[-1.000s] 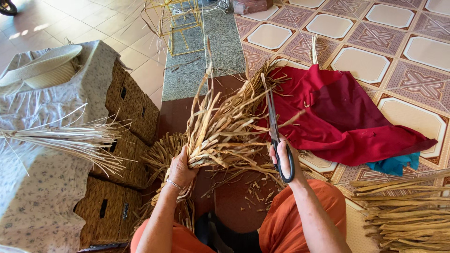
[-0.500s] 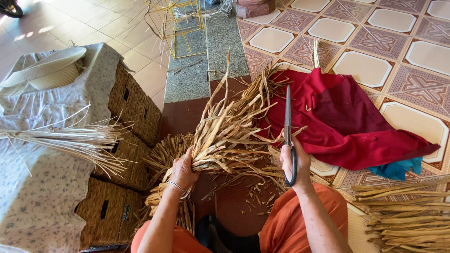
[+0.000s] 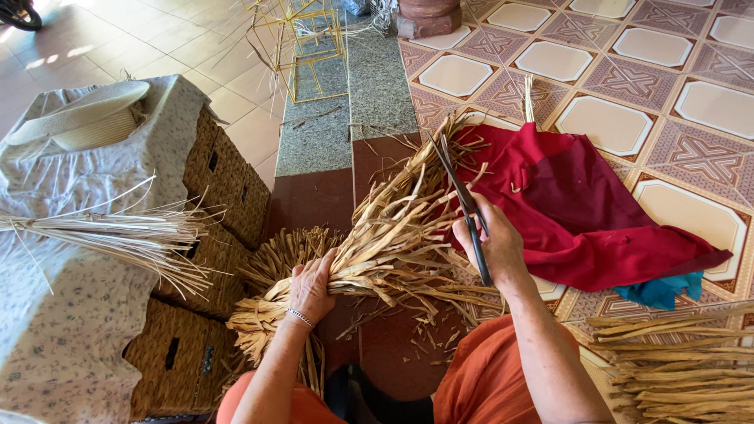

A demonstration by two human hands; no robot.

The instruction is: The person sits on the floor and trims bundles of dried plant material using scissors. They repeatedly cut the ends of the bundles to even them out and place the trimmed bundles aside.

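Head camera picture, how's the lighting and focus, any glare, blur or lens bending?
Head view: even daylight, sharp on the left hand, the dried straw bundle and the scissors in the right hand; sun patches glare on the floor tiles top left; wide-angle bending curves the patterned tiles toward the edges; no motion blur.

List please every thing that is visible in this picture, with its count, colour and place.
bundle of dried straw: one, tan, centre, gripped
scissors: one pair, dark, over the bundle
cloth: one, red, right on tiled floor
blue cloth: one, under the red
woven baskets: several, brown, left
hat: one, cream, top left
thin stalks: one sheaf, pale, left
cut stalks: one pile, bottom right
left hand: grips bundle
right hand: holds scissors
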